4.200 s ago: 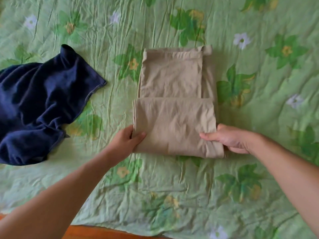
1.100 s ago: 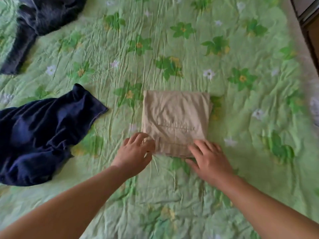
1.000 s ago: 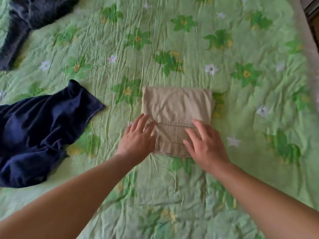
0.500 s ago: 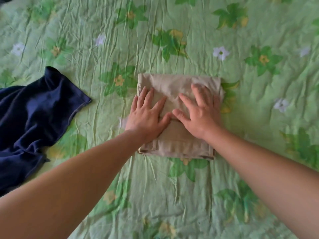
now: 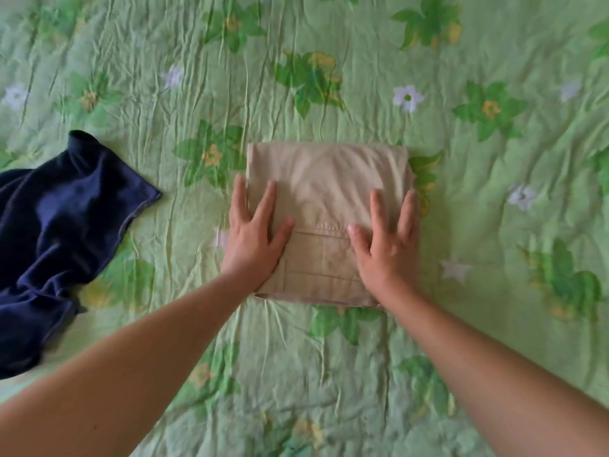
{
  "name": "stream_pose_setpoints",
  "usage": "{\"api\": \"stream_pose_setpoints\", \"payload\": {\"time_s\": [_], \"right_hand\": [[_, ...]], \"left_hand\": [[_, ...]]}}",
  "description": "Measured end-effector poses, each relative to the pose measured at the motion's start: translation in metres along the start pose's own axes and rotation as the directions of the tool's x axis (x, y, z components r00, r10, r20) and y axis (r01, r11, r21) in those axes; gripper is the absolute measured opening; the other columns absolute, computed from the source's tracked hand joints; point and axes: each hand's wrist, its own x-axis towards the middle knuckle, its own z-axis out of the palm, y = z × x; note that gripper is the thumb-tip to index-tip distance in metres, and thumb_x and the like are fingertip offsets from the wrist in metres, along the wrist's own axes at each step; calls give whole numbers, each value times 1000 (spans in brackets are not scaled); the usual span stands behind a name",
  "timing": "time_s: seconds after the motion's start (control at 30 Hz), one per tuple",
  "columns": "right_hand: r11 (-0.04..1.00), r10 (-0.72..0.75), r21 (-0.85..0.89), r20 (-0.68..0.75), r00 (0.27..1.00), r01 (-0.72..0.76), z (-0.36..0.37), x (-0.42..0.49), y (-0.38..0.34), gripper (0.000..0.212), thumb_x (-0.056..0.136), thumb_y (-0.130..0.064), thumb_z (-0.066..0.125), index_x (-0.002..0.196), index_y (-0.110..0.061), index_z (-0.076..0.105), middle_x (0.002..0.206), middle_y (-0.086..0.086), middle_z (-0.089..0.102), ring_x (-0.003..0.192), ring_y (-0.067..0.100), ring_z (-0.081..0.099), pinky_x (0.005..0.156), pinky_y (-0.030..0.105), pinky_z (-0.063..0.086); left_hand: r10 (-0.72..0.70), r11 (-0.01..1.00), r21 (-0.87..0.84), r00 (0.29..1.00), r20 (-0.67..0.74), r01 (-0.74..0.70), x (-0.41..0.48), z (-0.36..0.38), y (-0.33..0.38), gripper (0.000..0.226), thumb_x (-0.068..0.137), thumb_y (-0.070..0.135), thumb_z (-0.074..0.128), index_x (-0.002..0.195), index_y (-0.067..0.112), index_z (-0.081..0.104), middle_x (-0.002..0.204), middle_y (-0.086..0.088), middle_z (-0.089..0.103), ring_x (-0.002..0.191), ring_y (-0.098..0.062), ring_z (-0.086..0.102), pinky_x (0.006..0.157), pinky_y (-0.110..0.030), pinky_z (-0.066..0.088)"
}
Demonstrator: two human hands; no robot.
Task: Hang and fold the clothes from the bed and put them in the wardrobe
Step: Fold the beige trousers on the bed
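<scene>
Now the folded beige trousers (image 5: 326, 179) lie flat in the middle of the green flowered bedspread (image 5: 494, 225), straight ahead of me. They make a nearly square bundle, a little wider across than deep, with the folded edge away from me and the pocket seam toward me. My left hand (image 5: 252, 242) rests flat on its left edge, fingers straight and spread. My right hand (image 5: 387, 249) lies the same way on its right edge, so neither grips anything and both are equally near. Picking it up, I judge, means sliding fingers under both sides at once. A crumpled navy garment (image 5: 59, 232) lies well apart on my left. No wardrobe is in view.
</scene>
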Motion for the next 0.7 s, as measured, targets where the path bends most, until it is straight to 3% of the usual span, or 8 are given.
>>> {"api": "stream_pose_setpoints", "payload": {"time_s": [0.13,0.2,0.23,0.27,0.37,0.43,0.53,0.7], "right_hand": [[965,142,191,190,972,-178,-14,-29,-8,71,96,-44,62,156,-44,25,161,19,20,145,35,30,114,38,37],[855,226,411,254,941,-316,-30,-15,-6,68,90,-25,72,145,-52,42,148,6,42,111,22,61,80,14,52],[769,246,504,337,909,-395,-39,-6,-3,71,87,-17,73,140,-55,46,144,0,49,99,23,67,66,14,53],[689,234,558,432,871,-462,-51,2,0,73,84,-12,73,138,-55,49,145,-4,51,101,25,67,71,19,57],[676,119,554,568,814,-486,-92,12,-5,75,79,-3,74,134,-50,56,152,-5,47,124,14,53,94,28,50],[750,65,523,551,832,-406,-121,8,-17,74,78,0,72,134,-46,57,148,-6,48,96,0,60,71,16,47],[877,8,409,514,858,-253,-171,-5,-31,71,80,-5,66,137,-44,52,126,-11,50,41,2,49,42,22,43],[980,-80,197,495,865,-22,-284,-31,-60,65,80,-23,68,140,-41,47,119,-9,57,52,0,60,47,19,48]], "left_hand": [[-237,915,-329,971,32,234,-21,-14,13,71,88,31,74,144,52,38,136,3,43,117,-18,55,98,-36,51],[-319,810,-474,937,140,346,-15,-29,20,72,84,14,75,135,56,45,112,-1,63,78,-17,71,65,-34,60],[-338,767,-503,918,209,397,-13,-37,22,74,83,7,75,133,55,47,101,-5,67,65,-17,72,54,-33,59],[-338,754,-499,904,263,427,-11,-47,25,76,83,2,74,133,53,49,96,-7,68,58,-15,71,50,-33,58],[-292,820,-411,910,295,397,-16,-75,43,74,83,1,76,139,42,50,101,-3,67,67,-10,73,54,-32,60],[-277,869,-334,919,280,364,-29,-93,63,74,82,6,77,141,42,49,106,1,66,73,-14,73,60,-33,62],[-236,944,-178,945,228,279,-55,-121,97,77,79,12,79,144,40,47,119,7,66,82,-5,66,61,-17,56],[-134,990,84,964,229,117,-96,-202,173,79,79,24,76,149,34,41,119,3,66,87,-13,60,64,-21,46]]}}
